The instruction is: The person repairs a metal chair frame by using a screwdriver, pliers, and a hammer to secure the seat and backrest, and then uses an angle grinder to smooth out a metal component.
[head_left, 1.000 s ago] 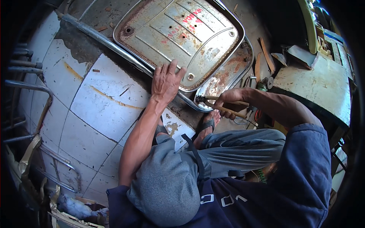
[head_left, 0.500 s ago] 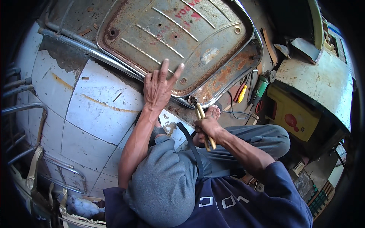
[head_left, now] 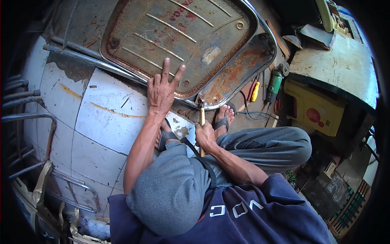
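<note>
A rusty metal panel [head_left: 178, 44] with raised ribs and red marks lies over a second rusty metal tray [head_left: 239, 71] with a shiny rim. My left hand [head_left: 161, 95] rests on the panel's near edge, index and little-side fingers unevenly bent, two stretched forward. It grips no tool. My right hand [head_left: 206, 136] is closed around the yellow handles of a pair of pliers [head_left: 202, 117]. The pliers' dark jaws meet the tray's near corner; what lies between them is too small to make out.
A green angle grinder [head_left: 276, 86] and a yellow screwdriver [head_left: 255, 92] lie to the right, beside a cable. Farther right stands a worn bench [head_left: 333, 67] above a yellow panel [head_left: 315, 112]. Bent metal tubes [head_left: 50, 130] line the left side, over white tiles [head_left: 107, 95].
My right hand and the pliers have shifted left, and the handles now look closer together. The ribbed panel has moved slightly left with my left hand, showing more of the tray.
</note>
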`<control>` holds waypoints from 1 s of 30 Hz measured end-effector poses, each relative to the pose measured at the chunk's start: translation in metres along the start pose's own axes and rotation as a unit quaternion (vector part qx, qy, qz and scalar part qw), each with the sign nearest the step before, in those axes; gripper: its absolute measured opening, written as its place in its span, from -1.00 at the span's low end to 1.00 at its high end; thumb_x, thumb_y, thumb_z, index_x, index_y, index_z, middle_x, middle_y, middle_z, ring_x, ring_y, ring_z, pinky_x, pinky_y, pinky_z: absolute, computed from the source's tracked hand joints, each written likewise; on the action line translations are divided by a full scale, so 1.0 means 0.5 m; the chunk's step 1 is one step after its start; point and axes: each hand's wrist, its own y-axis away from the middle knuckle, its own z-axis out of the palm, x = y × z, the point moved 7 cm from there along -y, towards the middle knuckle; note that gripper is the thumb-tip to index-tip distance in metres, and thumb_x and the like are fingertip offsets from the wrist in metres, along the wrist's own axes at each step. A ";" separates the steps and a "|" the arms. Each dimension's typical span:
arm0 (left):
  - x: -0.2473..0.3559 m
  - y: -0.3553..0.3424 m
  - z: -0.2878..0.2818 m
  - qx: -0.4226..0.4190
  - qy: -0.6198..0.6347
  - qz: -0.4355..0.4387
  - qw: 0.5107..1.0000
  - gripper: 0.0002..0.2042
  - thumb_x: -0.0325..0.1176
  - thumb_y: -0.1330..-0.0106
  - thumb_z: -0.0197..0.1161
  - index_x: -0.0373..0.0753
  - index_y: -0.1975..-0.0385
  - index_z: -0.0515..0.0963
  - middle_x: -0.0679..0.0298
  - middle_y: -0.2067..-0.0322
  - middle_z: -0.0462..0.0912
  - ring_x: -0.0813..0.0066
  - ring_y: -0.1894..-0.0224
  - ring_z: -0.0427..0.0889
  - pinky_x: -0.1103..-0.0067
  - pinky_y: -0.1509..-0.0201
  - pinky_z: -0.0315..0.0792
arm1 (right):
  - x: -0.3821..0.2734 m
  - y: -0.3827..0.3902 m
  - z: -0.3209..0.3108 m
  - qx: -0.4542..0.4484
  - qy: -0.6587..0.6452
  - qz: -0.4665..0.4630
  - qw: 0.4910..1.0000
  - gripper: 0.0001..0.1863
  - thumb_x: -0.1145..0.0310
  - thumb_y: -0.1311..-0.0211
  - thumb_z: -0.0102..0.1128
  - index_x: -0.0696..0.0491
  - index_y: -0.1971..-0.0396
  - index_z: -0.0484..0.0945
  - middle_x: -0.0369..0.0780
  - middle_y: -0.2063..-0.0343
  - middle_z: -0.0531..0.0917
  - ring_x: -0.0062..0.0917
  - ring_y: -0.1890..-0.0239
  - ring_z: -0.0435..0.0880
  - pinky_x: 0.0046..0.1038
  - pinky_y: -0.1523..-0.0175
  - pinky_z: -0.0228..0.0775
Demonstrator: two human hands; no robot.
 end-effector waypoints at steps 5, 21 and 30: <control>0.020 -0.088 -0.037 -0.036 -0.006 -0.031 0.999 -0.29 -0.53 -0.26 0.12 0.30 -0.43 0.35 0.03 -0.49 0.21 0.28 0.15 0.54 0.33 -0.01 0.38 | -0.029 0.018 -0.021 0.110 0.007 -0.152 0.982 -0.74 0.27 -0.39 0.09 0.10 0.10 0.34 0.29 0.37 0.60 0.29 0.20 0.59 0.19 0.14 0.35; 0.004 -0.074 -0.033 -0.024 0.006 -0.021 0.999 -0.26 -0.58 -0.24 0.10 0.26 -0.44 0.34 0.17 -0.46 0.29 0.23 0.10 0.53 0.34 -0.12 0.36 | -0.132 0.031 -0.245 -0.255 -0.053 0.041 0.965 -0.68 0.63 -0.08 0.12 0.27 0.10 0.54 -0.03 0.21 0.66 -0.28 0.16 0.72 -0.23 0.10 0.74; 0.000 -0.065 -0.029 -0.017 0.016 -0.026 0.999 -0.23 -0.60 -0.21 0.10 0.26 -0.46 0.31 0.21 -0.48 0.24 0.24 0.10 0.52 0.33 -0.12 0.38 | -0.215 -0.049 -0.256 -0.420 0.064 0.163 0.891 -0.62 0.31 -0.49 0.04 0.33 -0.06 0.50 0.14 0.04 0.62 -0.12 0.04 0.71 0.27 -0.03 0.58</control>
